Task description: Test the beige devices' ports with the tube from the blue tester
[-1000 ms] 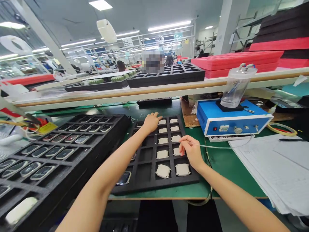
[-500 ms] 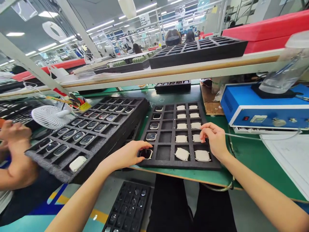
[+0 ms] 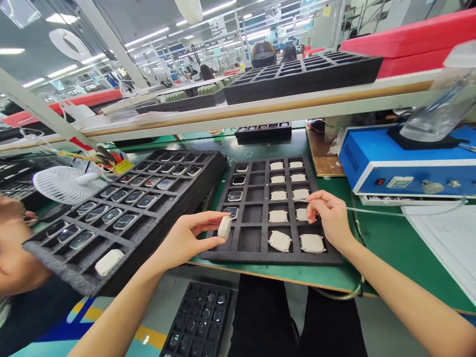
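Table (image 3: 386, 250): green, spreading under the black tray (image 3: 256, 257); its near edge lies just in front of the tray, so anything slipping there could go over.
Stack (image 3: 197, 191): left of the tray, bearing rows of watches (image 3: 148, 200); a sideways knock could jog them.
Box (image 3: 409, 163): blue, behind and right of the tray; a hard tug on the tube (image 3: 390, 214) might strain its connection, which I cannot make out.
Right hand (image 3: 329, 218): over the tray's right column, thumb and fingers pinching the tube's end; a careless dip could mark the white pieces (image 3: 312, 243).
Left hand (image 3: 197, 230): above the tray's near left corner, thumb and fingers pinching a watch case (image 3: 224, 227) on edge; that narrow hold could let it twist loose and strike the tray's rim.
Askew piece (image 3: 280, 241): turned crooked in the tray's near row; misplaced work could follow if aim assumes it sits square.
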### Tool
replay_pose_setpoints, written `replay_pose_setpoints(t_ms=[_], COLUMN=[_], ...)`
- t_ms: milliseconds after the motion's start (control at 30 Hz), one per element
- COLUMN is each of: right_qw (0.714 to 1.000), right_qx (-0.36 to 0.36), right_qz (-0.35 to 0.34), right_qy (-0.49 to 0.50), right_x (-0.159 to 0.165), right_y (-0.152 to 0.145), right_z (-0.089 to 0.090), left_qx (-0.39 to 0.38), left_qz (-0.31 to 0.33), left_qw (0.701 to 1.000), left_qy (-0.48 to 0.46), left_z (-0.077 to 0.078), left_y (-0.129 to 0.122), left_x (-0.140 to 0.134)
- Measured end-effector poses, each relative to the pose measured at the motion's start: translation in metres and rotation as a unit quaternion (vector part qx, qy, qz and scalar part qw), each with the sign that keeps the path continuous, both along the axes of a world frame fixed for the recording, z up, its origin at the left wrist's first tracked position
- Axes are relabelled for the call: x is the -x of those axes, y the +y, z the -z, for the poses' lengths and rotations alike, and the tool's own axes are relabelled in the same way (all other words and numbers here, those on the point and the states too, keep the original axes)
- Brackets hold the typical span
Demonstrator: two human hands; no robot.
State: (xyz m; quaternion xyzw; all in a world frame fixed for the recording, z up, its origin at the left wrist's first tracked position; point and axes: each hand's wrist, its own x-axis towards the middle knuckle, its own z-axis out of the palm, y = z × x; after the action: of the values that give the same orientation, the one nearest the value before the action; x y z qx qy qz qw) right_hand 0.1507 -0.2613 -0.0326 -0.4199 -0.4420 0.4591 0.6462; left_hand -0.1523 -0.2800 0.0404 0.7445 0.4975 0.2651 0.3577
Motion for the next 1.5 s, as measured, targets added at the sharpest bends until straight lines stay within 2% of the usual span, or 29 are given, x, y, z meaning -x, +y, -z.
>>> replay_pose_setpoints(t_ms=[67,133,267,367,467,567,633,833,1067,1500], right_qw=[1.000,0.999,0.994,0.994,0.994,0.994,0.996,1.000,1.000,1.000], right_qx=[-0.010,-0.022,-0.039,-0.051,-0.048,-0.040,-0.035,-0.016,0.019,0.016], right_qz=[-0.012,-0.044,-0.103,-0.099,-0.097,-0.098,-0.084,-0.022,-0.016,-0.017], right_qy=[-0.005,-0.012,-0.013,0.008,0.015,0.008,0.007,0.011,0.017,-0.015], right_x=[0.000,-0.001,-0.002,-0.003,-0.002,-0.001,0.000,-0.001,-0.002,-0.001], right_y=[-0.002,-0.005,-0.008,-0.008,-0.008,-0.009,-0.009,-0.008,-0.006,-0.006], right_z=[-0.002,-0.003,-0.003,-0.001,-0.001,-0.003,-0.004,-0.005,-0.008,-0.010], left_qx=[0.016,0.011,-0.008,-0.002,0.011,0.047,0.076,0.103,0.081,0.061], left_qz=[0.038,0.084,0.106,0.117,0.105,0.113,0.126,0.167,0.183,0.191], left_qw=[0.985,0.958,0.917,0.920,0.933,0.940,0.943,0.940,0.943,0.943], left_qy=[-0.166,-0.275,-0.385,-0.374,-0.344,-0.318,-0.298,-0.279,-0.264,-0.265], left_z=[0.001,0.004,0.011,0.022,0.040,0.058,0.064,0.066,0.066,0.067], left_y=[0.002,0.007,0.033,0.062,0.087,0.095,0.093,0.087,0.085,0.086], left_x=[-0.013,-0.035,-0.088,-0.114,-0.125,-0.126,-0.125,-0.124,-0.125,-0.125])
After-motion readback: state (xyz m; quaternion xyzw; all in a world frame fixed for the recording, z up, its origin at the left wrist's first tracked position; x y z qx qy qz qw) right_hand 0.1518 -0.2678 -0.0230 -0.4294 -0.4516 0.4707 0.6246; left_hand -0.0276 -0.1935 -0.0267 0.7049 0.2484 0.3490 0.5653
